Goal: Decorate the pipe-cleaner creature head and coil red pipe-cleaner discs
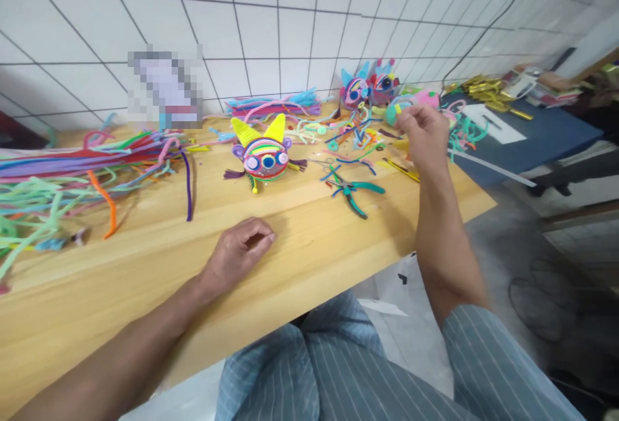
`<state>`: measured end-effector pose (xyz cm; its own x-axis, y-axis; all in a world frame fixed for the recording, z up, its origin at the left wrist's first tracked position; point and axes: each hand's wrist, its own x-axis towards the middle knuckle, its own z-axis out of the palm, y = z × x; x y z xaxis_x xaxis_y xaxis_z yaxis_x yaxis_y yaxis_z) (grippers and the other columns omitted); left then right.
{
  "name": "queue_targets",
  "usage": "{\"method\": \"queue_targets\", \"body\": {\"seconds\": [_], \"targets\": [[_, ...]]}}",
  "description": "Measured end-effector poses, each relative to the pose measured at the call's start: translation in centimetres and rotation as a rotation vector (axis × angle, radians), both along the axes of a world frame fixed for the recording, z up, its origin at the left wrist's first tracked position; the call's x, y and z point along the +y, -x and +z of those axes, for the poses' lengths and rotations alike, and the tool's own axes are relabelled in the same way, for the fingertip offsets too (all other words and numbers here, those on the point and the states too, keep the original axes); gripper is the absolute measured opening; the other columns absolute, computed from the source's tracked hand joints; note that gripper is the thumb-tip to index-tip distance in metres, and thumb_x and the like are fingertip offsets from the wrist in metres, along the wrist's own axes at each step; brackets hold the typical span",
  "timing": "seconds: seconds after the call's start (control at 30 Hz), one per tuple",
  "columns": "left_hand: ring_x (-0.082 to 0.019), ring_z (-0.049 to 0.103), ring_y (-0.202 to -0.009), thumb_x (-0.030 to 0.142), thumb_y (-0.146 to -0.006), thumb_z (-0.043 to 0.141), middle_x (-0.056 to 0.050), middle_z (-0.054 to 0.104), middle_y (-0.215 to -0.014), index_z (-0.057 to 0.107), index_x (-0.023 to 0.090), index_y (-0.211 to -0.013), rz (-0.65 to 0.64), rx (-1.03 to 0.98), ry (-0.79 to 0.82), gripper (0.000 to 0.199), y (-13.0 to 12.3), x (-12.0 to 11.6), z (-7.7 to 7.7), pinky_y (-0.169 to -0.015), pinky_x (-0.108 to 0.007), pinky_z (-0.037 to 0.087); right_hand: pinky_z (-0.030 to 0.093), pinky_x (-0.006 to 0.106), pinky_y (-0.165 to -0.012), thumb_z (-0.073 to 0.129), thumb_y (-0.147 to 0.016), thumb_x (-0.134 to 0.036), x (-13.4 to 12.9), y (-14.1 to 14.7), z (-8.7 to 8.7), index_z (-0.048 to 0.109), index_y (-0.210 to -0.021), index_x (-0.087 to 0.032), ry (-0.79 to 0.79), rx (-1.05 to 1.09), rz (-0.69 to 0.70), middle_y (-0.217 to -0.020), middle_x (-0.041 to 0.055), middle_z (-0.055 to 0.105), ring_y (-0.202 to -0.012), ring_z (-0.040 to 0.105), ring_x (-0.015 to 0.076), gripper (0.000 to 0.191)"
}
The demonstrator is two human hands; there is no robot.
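Note:
My left hand (244,250) rests on the wooden table with its fingers curled and thumb pressed to them; whatever it may hold is hidden. My right hand (423,131) is raised over the table's right part, its fingertips pinching a small yellow piece (398,109). Beyond my left hand sits a colourful round figure (265,160) with yellow pointed ears, blue-ringed eyes and purple tassels. Teal-handled pliers (355,194) lie spread between my hands. Behind them are short pipe-cleaner scraps (360,134) and small scissors (322,162).
Bundles of pipe cleaners (72,163) cover the table's left side. Two finished-looking figures (356,91) stand by the tiled wall, near another pipe-cleaner pile (275,106). A blue surface (556,134) at right holds gold bundles (488,89) and a white sheet.

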<state>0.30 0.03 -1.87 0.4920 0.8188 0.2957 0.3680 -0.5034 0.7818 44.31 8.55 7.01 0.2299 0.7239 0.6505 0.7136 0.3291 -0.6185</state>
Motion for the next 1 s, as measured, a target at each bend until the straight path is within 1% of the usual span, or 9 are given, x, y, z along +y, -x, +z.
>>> {"method": "queue_targets", "body": {"seconds": [0.13,0.23,0.33,0.47,0.57,0.63,0.73,0.9,1.0], "targets": [[-0.016,0.072,-0.078,0.031,-0.1,0.067,-0.004,0.077,-0.086,0.071,0.021,-0.085,-0.011,-0.029,0.012,0.018,-0.2,-0.3,1.1,-0.075,-0.027,0.054,0.057,0.042,-0.089,0.064,-0.097,-0.045,-1.5,-0.3,0.8,0.065,-0.085,-0.028,0.004,-0.139,-0.054,-0.091,0.0045,0.071,-0.09,0.068,0.0243,0.021],[-0.016,0.072,-0.079,0.032,-0.099,0.068,-0.003,0.077,-0.086,0.071,0.022,-0.084,-0.034,-0.061,0.026,0.018,-0.6,-0.8,2.3,-0.076,-0.028,0.055,0.054,0.04,-0.088,0.063,-0.097,-0.038,-2.3,1.0,-0.5,0.067,-0.084,-0.026,0.088,-0.226,-0.016,-0.092,0.0048,0.072,-0.091,0.067,0.0244,0.018],[-0.016,0.07,-0.077,0.035,-0.097,0.069,-0.002,0.076,-0.084,0.071,0.022,-0.082,-0.054,-0.073,0.094,0.02,-1.4,-1.1,3.1,-0.075,-0.028,0.056,0.052,0.038,-0.085,0.061,-0.097,-0.031,-3.0,3.4,-2.2,0.067,-0.083,-0.025,0.155,-0.291,0.133,-0.089,0.0046,0.071,-0.087,0.065,0.0231,0.016],[-0.014,0.068,-0.072,0.043,-0.093,0.073,-0.001,0.072,-0.081,0.072,0.021,-0.094,0.006,-0.144,0.366,0.022,-3.7,-0.9,3.5,-0.068,-0.027,0.056,0.05,0.036,-0.084,0.059,-0.101,-0.025,-4.3,7.5,-3.8,0.068,-0.087,-0.024,0.18,-0.367,0.401,-0.091,0.0045,0.07,-0.09,0.065,0.0221,0.017],[-0.014,0.069,-0.066,0.053,-0.087,0.079,-0.003,0.075,-0.094,0.068,0.02,-0.11,0.018,-0.317,0.638,0.043,-6.0,0.1,3.7,-0.061,-0.027,0.058,0.051,0.036,-0.083,0.058,-0.105,-0.025,-5.4,10.6,-4.3,0.07,-0.091,-0.025,0.158,-0.427,0.552,-0.093,0.0054,0.07,-0.092,0.065,0.0227,0.018],[-0.012,0.067,-0.06,0.06,-0.082,0.081,-0.006,0.077,-0.098,0.067,0.018,-0.103,-0.034,-0.383,0.777,0.049,-7.2,1.0,3.6,-0.055,-0.026,0.056,0.051,0.037,-0.083,0.056,-0.108,-0.027,-6.1,12.3,-4.4,0.07,-0.092,-0.025,0.14,-0.476,0.617,-0.093,0.0062,0.07,-0.091,0.065,0.023,0.021],[-0.008,0.059,-0.05,0.056,-0.077,0.086,-0.005,0.075,-0.082,0.066,0.016,-0.084,-0.05,-0.429,0.795,0.045,-8.1,2.0,3.1,-0.048,-0.022,0.05,0.052,0.038,-0.083,0.054,-0.11,-0.028,-6.4,13.7,-4.4,0.071,-0.093,-0.024,0.125,-0.537,0.673,-0.09,0.0065,0.07,-0.088,0.064,0.0233,0.024],[-0.006,0.05,-0.044,0.043,-0.077,0.081,0.0,0.069,-0.068,0.069,0.016,-0.076,0.068,-0.488,0.705,0.029,-7.2,2.4,2.2,-0.042,-0.021,0.041,0.055,0.041,-0.091,0.054,-0.109,-0.031,-3.5,10.9,-5.4,0.072,-0.096,-0.024,0.185,-0.596,0.549,-0.098,0.0096,0.074,-0.097,0.068,0.0268,0.023],[-0.006,0.051,-0.045,0.042,-0.074,0.083,0.0,0.069,-0.069,0.07,0.016,-0.076,0.141,-0.531,0.732,0.029,-6.3,2.4,1.9,-0.042,-0.021,0.041,0.053,0.05,-0.101,0.054,-0.102,-0.022,-0.9,6.0,-5.6,0.074,-0.101,-0.021,0.271,-0.614,0.178,-0.107,0.0149,0.076,-0.108,0.069,0.0331,0.02]]}}
